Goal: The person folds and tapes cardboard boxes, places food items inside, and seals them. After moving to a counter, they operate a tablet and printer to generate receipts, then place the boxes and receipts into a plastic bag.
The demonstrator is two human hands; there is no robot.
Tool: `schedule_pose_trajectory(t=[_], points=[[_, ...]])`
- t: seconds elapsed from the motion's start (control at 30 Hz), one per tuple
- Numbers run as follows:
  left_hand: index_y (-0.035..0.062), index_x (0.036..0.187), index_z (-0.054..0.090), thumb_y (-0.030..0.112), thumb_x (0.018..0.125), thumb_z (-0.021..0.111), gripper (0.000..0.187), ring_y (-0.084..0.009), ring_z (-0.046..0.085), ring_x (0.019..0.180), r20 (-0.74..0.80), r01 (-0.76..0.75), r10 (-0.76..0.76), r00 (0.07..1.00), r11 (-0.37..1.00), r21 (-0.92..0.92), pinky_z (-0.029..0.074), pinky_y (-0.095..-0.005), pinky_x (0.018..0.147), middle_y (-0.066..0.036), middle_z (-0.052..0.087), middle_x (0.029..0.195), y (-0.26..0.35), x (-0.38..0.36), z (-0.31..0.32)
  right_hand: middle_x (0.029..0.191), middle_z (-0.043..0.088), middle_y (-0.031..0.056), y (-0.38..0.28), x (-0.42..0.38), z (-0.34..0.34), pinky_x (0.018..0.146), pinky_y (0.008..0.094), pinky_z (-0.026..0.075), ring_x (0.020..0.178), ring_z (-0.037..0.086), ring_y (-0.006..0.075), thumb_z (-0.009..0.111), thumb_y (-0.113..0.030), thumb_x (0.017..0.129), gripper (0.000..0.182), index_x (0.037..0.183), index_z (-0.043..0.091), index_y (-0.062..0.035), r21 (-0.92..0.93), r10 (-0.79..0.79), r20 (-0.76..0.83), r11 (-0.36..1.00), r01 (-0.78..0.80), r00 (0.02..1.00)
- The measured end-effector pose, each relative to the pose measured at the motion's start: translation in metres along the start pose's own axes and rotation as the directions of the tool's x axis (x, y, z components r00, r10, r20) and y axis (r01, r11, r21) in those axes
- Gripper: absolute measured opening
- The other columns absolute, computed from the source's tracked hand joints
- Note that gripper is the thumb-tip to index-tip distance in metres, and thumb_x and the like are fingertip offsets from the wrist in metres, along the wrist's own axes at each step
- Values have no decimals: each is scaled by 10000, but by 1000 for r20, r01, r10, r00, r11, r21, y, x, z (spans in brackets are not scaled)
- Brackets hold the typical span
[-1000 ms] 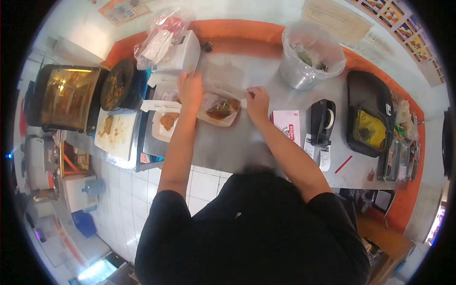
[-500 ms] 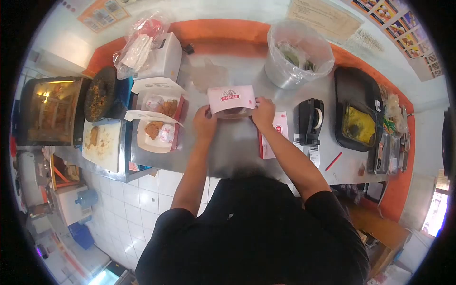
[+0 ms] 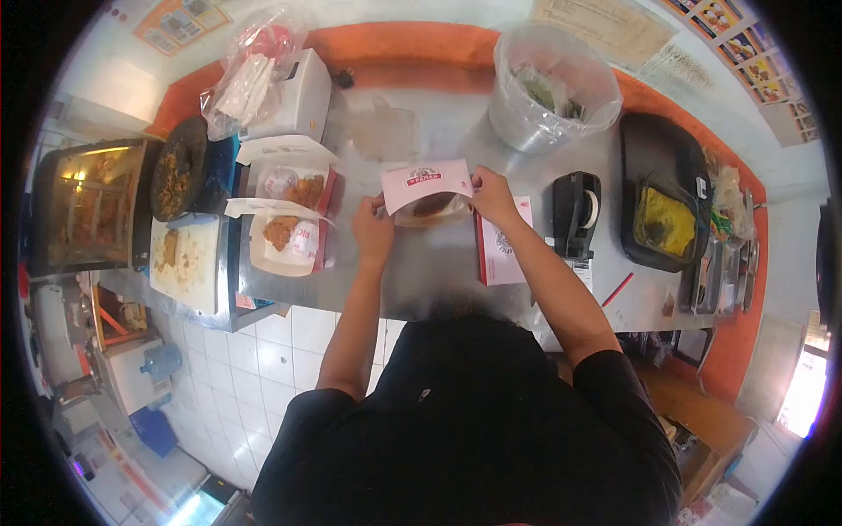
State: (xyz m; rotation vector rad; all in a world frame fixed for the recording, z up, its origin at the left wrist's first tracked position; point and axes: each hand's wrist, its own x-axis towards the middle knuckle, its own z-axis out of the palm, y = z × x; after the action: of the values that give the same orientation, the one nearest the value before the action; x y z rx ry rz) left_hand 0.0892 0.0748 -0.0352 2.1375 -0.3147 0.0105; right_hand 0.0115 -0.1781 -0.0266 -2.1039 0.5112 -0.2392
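Note:
A small pink-and-white food box [image 3: 427, 181] with fried food inside sits on the steel counter [image 3: 438, 263] in front of me. Its lid is half raised. My left hand [image 3: 373, 226] grips the box's left side. My right hand [image 3: 491, 195] pinches the right edge of the lid. To my left stand two open boxes [image 3: 289, 235] of fried chicken and wrapped rice, one behind the other.
A flat stack of pink boxes [image 3: 500, 245] lies right of my hands, then a black tape dispenser [image 3: 574, 210] and a black tray with yellow food [image 3: 662, 210]. A lined bucket [image 3: 548, 83] stands at the back. A dark pan [image 3: 175, 167] and cutting board [image 3: 184, 259] sit far left.
A second ago the box lay open with both hands at its far rim. Its lid has since been swung up and over the food, and both hands moved to its sides.

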Motion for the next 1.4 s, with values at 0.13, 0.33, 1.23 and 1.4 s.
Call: schedule_pose_trajectory(t=[0.13,0.33,1.23,1.4], points=[[5,1168,644,-9,847,681,323,-296,709,956,-29,-28,22,999,965,-261,546,-399,863,-202,714,1107,3,-5,2,949,705,210,15,-7,2,715,360,538,858,701,353,714,13,748,244,965,606,-11,-19,-111,-7,994,111,994],[134,1450,515,32,861,683,622,-366,667,1024,194,-359,341,920,931,64,523,-410,922,-210,678,1199,-5,-11,-23,1334,631,166,-8,-33,-14,1192,607,102,1369,482,343,788,-226,770,848,1524,400,-199,-358,-213,228,889,285,950],[225,1354,610,391,752,811,656,-393,467,1218,366,-701,598,713,595,393,420,-469,1017,-108,387,1552,1,-10,-17,1337,637,-3,-3,-70,6,1057,625,262,1268,519,283,736,-227,807,440,1242,676,-252,-688,-332,27,678,258,943],[279,1512,411,464,765,771,850,-437,307,1413,585,-784,541,604,538,311,253,-571,1169,-131,296,1596,40,24,22,1326,641,28,-6,-70,3,1053,613,265,1290,499,289,713,-228,814,311,1123,742,-257,-574,-270,-154,807,137,950]])
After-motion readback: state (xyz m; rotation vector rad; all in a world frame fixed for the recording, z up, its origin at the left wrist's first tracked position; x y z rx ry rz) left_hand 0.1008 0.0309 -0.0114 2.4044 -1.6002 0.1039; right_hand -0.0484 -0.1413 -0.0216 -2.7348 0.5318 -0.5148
